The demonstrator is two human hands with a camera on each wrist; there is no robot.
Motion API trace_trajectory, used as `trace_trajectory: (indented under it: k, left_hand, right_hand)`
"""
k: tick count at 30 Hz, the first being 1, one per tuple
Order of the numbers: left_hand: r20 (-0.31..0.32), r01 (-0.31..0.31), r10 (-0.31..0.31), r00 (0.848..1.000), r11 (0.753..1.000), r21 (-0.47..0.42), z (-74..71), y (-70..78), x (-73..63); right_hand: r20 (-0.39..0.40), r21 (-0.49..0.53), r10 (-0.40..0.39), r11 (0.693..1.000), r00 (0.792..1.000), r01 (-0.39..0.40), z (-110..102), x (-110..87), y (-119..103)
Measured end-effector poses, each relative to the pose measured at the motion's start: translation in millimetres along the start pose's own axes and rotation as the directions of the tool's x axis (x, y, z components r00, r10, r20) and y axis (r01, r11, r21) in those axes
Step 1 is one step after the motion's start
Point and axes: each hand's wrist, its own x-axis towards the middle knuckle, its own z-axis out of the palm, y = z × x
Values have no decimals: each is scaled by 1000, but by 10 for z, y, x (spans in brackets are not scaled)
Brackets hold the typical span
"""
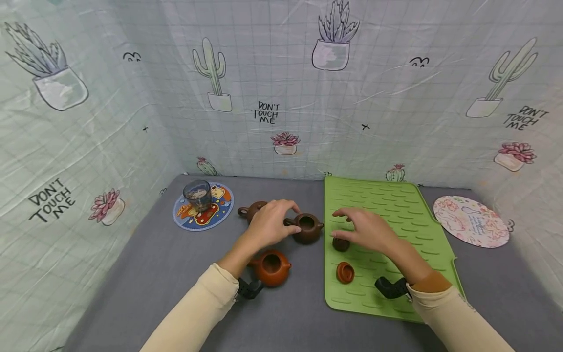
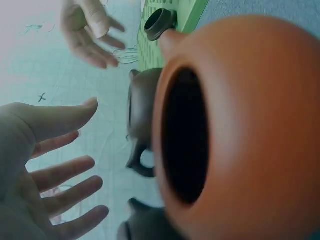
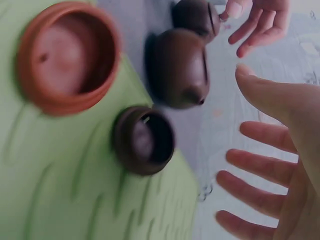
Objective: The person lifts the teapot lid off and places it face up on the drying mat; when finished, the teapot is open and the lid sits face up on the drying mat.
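Note:
In the head view my left hand (image 1: 274,222) hovers above an open dark brown teapot (image 1: 308,230), thumb near its handle, fingers spread and holding nothing. An orange-brown teapot (image 1: 273,268) without a lid stands nearer, by my left wrist, and looms large in the left wrist view. Behind the left hand, a second brown teapot (image 1: 252,211) is partly hidden. My right hand (image 1: 367,229) hangs over the green mat with loose, parted fingers. Below its fingers a dark lid (image 3: 142,140) lies upturned on the mat. Closer in sits an orange lid (image 1: 345,272), hollow side up.
The ribbed green mat (image 1: 387,293) covers the right part of the grey table (image 1: 176,274). A clear glass (image 1: 198,194) stands on a round blue patterned mat (image 1: 211,226) at back left. On the far right lies a pink floral oval mat (image 1: 470,222). Printed cloth (image 1: 286,73) hangs behind.

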Motion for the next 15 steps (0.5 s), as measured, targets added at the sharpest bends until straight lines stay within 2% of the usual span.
trace_trajectory:
  k: [3,8,15]
  left_hand:
    - [-21,10,-10,1000,999,35,-87,-5,-47]
    - [-53,-8,12,999,998,68,-193,-56,-103]
    - [-132,6,1,991,999,52,-377,-226,-191]
  right_hand:
    - [-40,-26,-35,999,999,34,-38,101,-127]
    - [-63,-35,-99,995,993,97,-62,281,-328]
    - [-117,-30,-240,971,964,238,31,587,-557]
